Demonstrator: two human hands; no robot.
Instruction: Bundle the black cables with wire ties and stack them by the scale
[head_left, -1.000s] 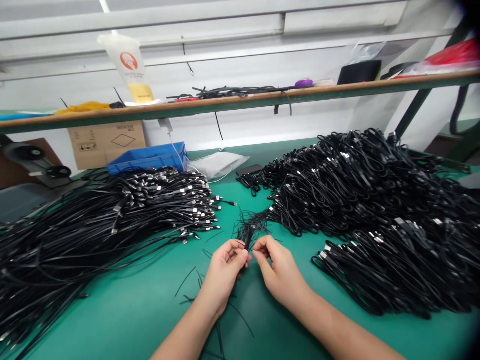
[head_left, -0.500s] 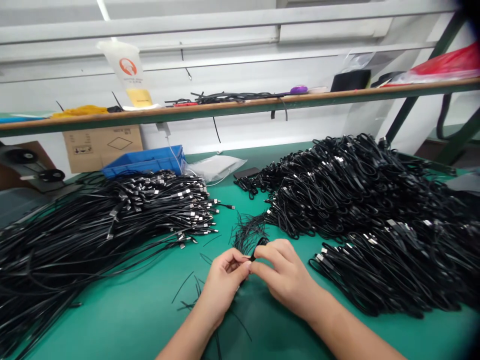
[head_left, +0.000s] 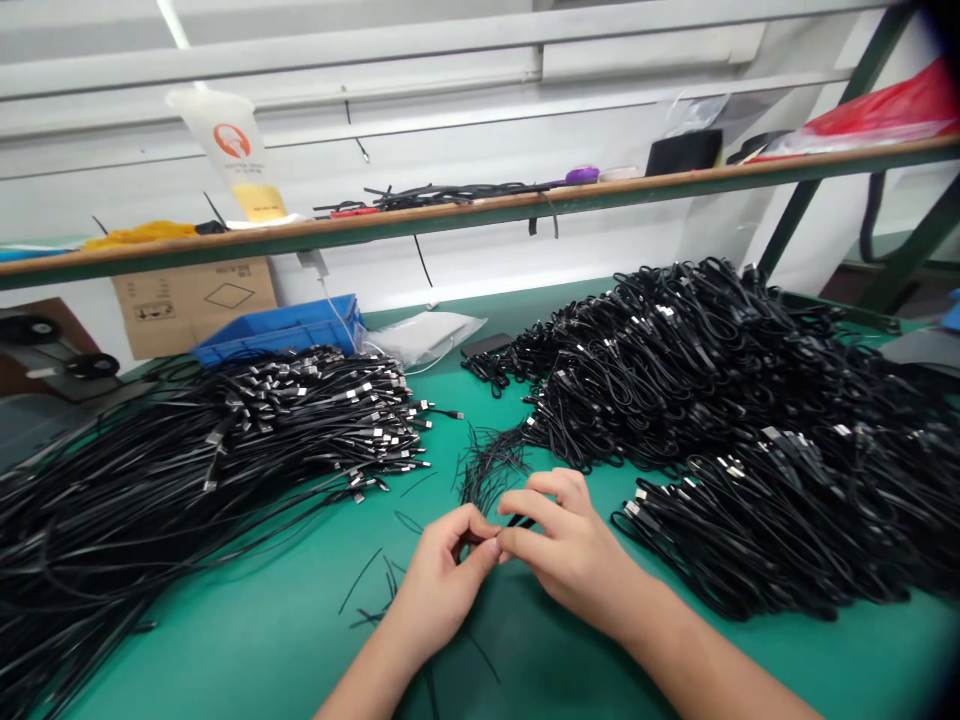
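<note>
My left hand [head_left: 448, 570] is closed in a pinch near the front middle of the green table [head_left: 255, 640]. Its fingertips meet those of my right hand [head_left: 562, 540], whose fingers are curled over a black cable [head_left: 519, 521]. Most of that cable is hidden by the fingers. Just behind the hands lies a bunch of thin black ties [head_left: 491, 465]. More loose ties [head_left: 386, 585] are scattered left of my left hand.
Long black cables [head_left: 150, 480] are heaped on the left, bundled cables [head_left: 660, 370] on the right. Behind stand a blue tray [head_left: 281, 330], a cardboard box [head_left: 195, 300] and a plastic bag [head_left: 424, 335]. A shelf [head_left: 480, 208] holding a cup [head_left: 240, 150] crosses above.
My right hand's fingers have curled further over the cable, and less of it shows. The whole view has shifted slightly.
</note>
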